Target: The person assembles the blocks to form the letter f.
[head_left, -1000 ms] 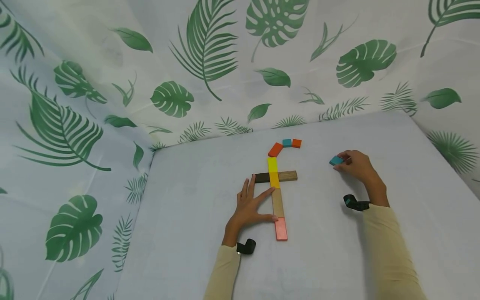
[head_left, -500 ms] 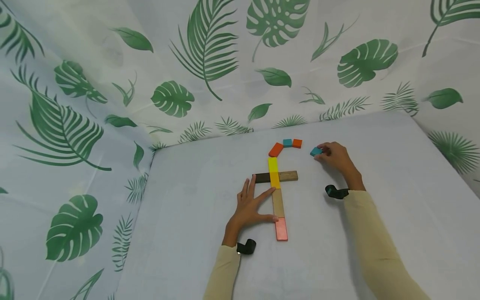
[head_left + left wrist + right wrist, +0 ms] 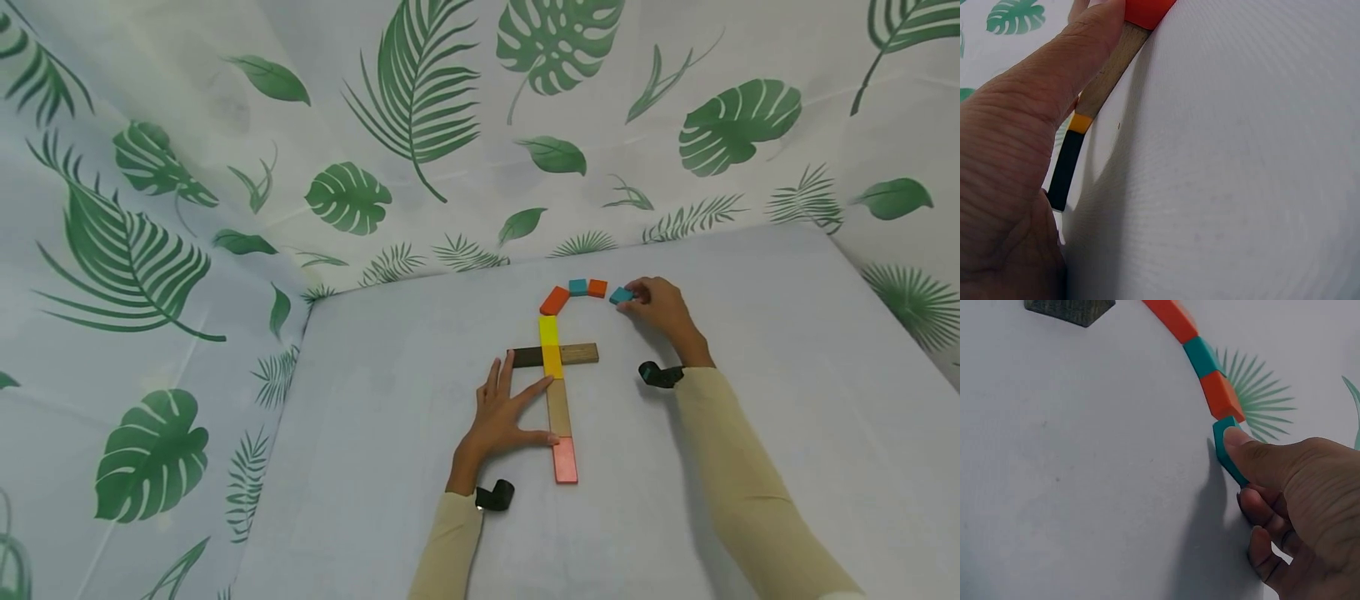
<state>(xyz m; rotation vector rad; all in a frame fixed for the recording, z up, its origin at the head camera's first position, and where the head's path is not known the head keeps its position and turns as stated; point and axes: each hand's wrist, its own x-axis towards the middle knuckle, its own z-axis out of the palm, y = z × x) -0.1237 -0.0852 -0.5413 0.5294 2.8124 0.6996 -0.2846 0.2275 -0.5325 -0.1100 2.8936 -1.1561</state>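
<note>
In the head view my right hand (image 3: pixel 662 310) pinches a small blue block (image 3: pixel 621 295) between thumb and fingers, just right of an orange block (image 3: pixel 597 288). That orange block adjoins another blue block (image 3: pixel 577 287), and a longer orange block (image 3: pixel 555 301) slants down from there to a yellow block (image 3: pixel 549 330). My left hand (image 3: pixel 497 421) lies spread beside the column, its fingers straight. Its fingertips touch the dark block (image 3: pixel 527 357) and the column near the amber block (image 3: pixel 552 362); the thumb tip rests where the tan block (image 3: pixel 558 408) meets the pink block (image 3: pixel 566 461).
A brown wooden block (image 3: pixel 580 353) extends right from the column, opposite the dark one. The blocks lie on a white-covered table (image 3: pixel 360 467). Behind it hangs a white cloth (image 3: pixel 465 158) printed with green leaves. Each wrist carries a small black camera (image 3: pixel 495 496).
My right hand has moved left and slightly toward the back with the blue block, bringing it close to the end of the curved row. The left hand stays in place.
</note>
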